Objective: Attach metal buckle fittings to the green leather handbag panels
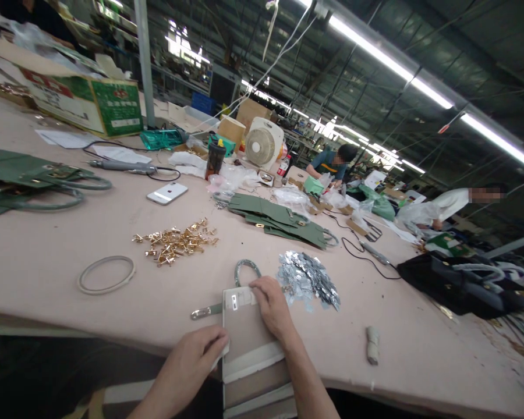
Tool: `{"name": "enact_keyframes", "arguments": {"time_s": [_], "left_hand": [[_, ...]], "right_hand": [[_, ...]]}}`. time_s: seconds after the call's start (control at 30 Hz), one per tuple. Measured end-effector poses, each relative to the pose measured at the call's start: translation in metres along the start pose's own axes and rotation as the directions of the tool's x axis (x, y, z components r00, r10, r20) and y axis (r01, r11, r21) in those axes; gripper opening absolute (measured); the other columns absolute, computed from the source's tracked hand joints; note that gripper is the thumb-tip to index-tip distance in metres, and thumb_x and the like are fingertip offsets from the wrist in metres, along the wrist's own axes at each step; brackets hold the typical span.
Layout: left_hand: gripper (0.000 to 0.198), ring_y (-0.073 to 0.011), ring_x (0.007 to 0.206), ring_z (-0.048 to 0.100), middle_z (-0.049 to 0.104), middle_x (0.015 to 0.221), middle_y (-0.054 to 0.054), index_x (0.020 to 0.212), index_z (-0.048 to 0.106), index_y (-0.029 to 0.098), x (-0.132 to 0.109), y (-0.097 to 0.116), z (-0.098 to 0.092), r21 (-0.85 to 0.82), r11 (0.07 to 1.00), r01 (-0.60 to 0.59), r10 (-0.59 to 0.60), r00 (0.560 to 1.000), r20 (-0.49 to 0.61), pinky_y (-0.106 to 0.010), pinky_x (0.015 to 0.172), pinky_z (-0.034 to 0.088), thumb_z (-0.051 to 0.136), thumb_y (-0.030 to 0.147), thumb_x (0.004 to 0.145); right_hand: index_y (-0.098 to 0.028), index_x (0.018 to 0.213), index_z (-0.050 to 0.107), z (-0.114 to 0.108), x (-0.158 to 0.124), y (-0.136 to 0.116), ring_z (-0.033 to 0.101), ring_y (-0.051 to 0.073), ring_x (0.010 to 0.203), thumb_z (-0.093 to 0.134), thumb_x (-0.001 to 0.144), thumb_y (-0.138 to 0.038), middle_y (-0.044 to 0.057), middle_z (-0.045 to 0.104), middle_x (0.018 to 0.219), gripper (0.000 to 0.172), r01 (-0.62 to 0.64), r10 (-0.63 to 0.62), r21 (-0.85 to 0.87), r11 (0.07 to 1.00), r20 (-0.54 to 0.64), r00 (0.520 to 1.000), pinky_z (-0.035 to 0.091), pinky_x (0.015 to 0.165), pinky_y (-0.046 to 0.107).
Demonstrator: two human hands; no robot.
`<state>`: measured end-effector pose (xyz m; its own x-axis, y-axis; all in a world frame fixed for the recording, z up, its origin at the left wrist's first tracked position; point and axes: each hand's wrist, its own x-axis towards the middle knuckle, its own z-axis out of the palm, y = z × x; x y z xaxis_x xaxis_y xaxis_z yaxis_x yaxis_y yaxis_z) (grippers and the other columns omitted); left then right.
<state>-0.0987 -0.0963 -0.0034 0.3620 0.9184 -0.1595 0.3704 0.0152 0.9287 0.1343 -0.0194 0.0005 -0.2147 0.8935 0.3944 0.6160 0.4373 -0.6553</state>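
Note:
A bag panel [244, 326], its pale inner side up, lies at the table's front edge and hangs over it. A small metal plate [234, 302] sits near its top left corner. A plastic-wrapped handle [247, 269] loops out beyond the top edge, and a green strap with a metal end [206, 312] sticks out to the left. My left hand [192, 361] is closed, thumb and forefinger pinching the panel's left edge. My right hand [271, 305] grips the panel's upper right, its fingers bent over the edge; part of that grip is hidden.
Beyond the panel lie a heap of silver metal plates [308, 278], gold fittings [177, 243], a ring [106, 274] and a phone [167, 192]. Green bag pieces [275, 218] and a fan [262, 143] are farther back. A grey roll [372, 345] lies right. Two co-workers sit at the far right.

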Motion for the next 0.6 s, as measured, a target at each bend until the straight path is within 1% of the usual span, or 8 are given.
{"name": "enact_keyframes", "arguments": {"time_s": [0.1, 0.2, 0.27, 0.33, 0.37, 0.4, 0.5, 0.6], "left_hand": [[0.043, -0.0201, 0.079, 0.063, 0.067, 0.080, -0.001, 0.087, 0.069, 0.020, -0.002, -0.004, 0.000, -0.111, 0.994, -0.012, 0.012, 1.000, 0.008, -0.026, 0.072, 0.047, 0.045, 0.054, 0.100], [0.044, -0.0211, 0.087, 0.065, 0.071, 0.088, -0.003, 0.095, 0.072, 0.021, -0.007, -0.006, -0.004, -0.221, 0.975, -0.037, 0.037, 0.999, -0.002, -0.027, 0.080, 0.051, 0.048, 0.057, 0.100], [0.042, -0.0235, 0.104, 0.066, 0.073, 0.105, -0.007, 0.097, 0.074, 0.021, -0.012, -0.006, -0.007, -0.260, 0.962, -0.080, 0.069, 0.996, -0.049, -0.030, 0.093, 0.051, 0.051, 0.056, 0.099], [0.038, -0.0255, 0.121, 0.063, 0.071, 0.125, -0.009, 0.095, 0.076, 0.022, -0.016, -0.004, -0.012, -0.261, 0.957, -0.130, 0.107, 0.989, -0.102, -0.032, 0.106, 0.047, 0.054, 0.053, 0.099], [0.036, -0.0257, 0.125, 0.061, 0.070, 0.130, -0.009, 0.095, 0.077, 0.023, -0.019, -0.003, -0.014, -0.257, 0.954, -0.152, 0.125, 0.985, -0.120, -0.032, 0.109, 0.045, 0.055, 0.051, 0.099], [0.034, -0.0253, 0.126, 0.062, 0.070, 0.132, -0.008, 0.098, 0.078, 0.024, -0.020, -0.001, -0.016, -0.250, 0.953, -0.169, 0.141, 0.982, -0.126, -0.033, 0.110, 0.045, 0.056, 0.050, 0.099], [0.034, -0.0243, 0.118, 0.067, 0.076, 0.122, -0.007, 0.110, 0.078, 0.025, -0.024, 0.005, -0.024, -0.186, 0.963, -0.196, 0.174, 0.977, -0.125, -0.034, 0.108, 0.048, 0.055, 0.047, 0.100], [0.038, -0.0236, 0.117, 0.067, 0.077, 0.118, -0.006, 0.126, 0.075, 0.025, -0.028, 0.011, -0.032, -0.069, 0.982, -0.178, 0.170, 0.979, -0.110, -0.036, 0.111, 0.046, 0.053, 0.045, 0.101]], "right_hand": [[-0.025, 0.104, 0.075, 0.009, -0.001, 0.005, 0.066, 0.023, 0.103, 0.056, 0.099, -0.019, 0.006, 0.075, 0.102, 0.021, -0.034, 0.035, 0.005, 0.999, -0.086, 0.996, 0.049, 0.098, 0.040], [-0.025, 0.106, 0.076, 0.017, -0.002, 0.012, 0.067, 0.022, 0.100, 0.052, 0.099, -0.017, 0.005, 0.076, 0.099, 0.026, -0.063, 0.062, -0.002, 0.998, -0.150, 0.987, 0.051, 0.094, 0.039], [-0.025, 0.107, 0.075, 0.020, -0.004, 0.016, 0.067, 0.022, 0.101, 0.050, 0.100, -0.019, 0.006, 0.076, 0.100, 0.027, -0.067, 0.064, -0.009, 0.998, -0.189, 0.980, 0.051, 0.094, 0.039], [-0.025, 0.108, 0.075, 0.022, -0.007, 0.017, 0.067, 0.023, 0.104, 0.050, 0.101, -0.022, 0.007, 0.076, 0.104, 0.026, -0.080, 0.076, -0.009, 0.997, -0.224, 0.972, 0.050, 0.098, 0.040], [-0.024, 0.109, 0.075, 0.022, -0.008, 0.017, 0.067, 0.024, 0.106, 0.050, 0.101, -0.024, 0.008, 0.076, 0.107, 0.026, -0.095, 0.091, -0.003, 0.996, -0.235, 0.968, 0.050, 0.100, 0.041], [-0.024, 0.110, 0.075, 0.021, -0.009, 0.016, 0.067, 0.024, 0.108, 0.052, 0.101, -0.026, 0.008, 0.076, 0.110, 0.025, -0.115, 0.114, 0.010, 0.993, -0.244, 0.963, 0.049, 0.102, 0.043], [-0.022, 0.117, 0.072, 0.013, -0.011, 0.008, 0.067, 0.025, 0.110, 0.056, 0.098, -0.031, 0.010, 0.075, 0.118, 0.026, -0.183, 0.194, 0.065, 0.981, -0.285, 0.939, 0.050, 0.102, 0.045], [-0.021, 0.120, 0.070, -0.001, -0.014, -0.012, 0.067, 0.026, 0.109, 0.059, 0.098, -0.035, 0.011, 0.073, 0.121, 0.029, -0.203, 0.233, 0.122, 0.972, -0.339, 0.911, 0.051, 0.102, 0.045]]}}
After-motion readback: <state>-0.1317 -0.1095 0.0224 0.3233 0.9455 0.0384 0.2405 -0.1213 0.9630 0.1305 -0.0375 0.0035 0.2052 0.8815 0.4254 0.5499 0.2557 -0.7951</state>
